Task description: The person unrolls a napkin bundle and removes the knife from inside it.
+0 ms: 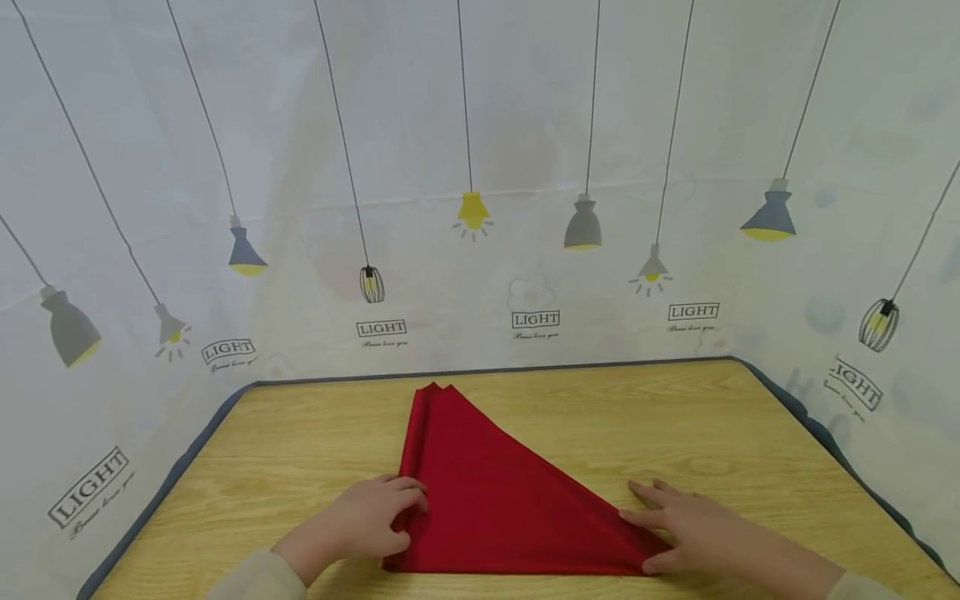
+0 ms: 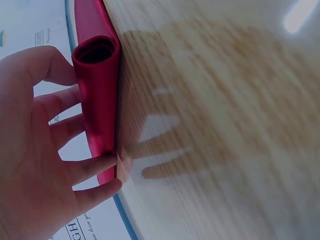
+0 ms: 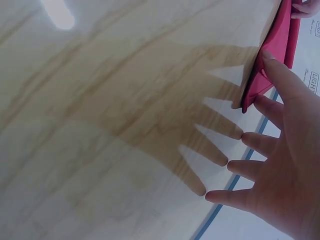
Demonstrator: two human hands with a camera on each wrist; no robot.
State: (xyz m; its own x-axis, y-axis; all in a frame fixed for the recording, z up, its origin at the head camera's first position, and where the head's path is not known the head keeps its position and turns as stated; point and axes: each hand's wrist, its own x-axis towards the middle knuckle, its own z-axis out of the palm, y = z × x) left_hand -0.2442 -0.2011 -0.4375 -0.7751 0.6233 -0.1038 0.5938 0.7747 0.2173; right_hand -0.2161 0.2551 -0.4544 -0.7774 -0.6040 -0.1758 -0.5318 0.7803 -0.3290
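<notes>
A red cloth lies folded into a triangle on the wooden table. Its left edge is wound into a hollow roll, whose round open end shows in the left wrist view. Spread along this roll, the fingers of my left hand touch its side, with the ring and little fingertips down by the tabletop. My right hand is at the cloth's right corner, fingers spread. The thumb of that hand rests on the corner and its index fingertip is right at the edge; the other fingertips touch the table beyond the cloth.
The light wood tabletop has a dark blue border along its sides and back. White sheeting printed with hanging lamps stands around the table on the left, back and right.
</notes>
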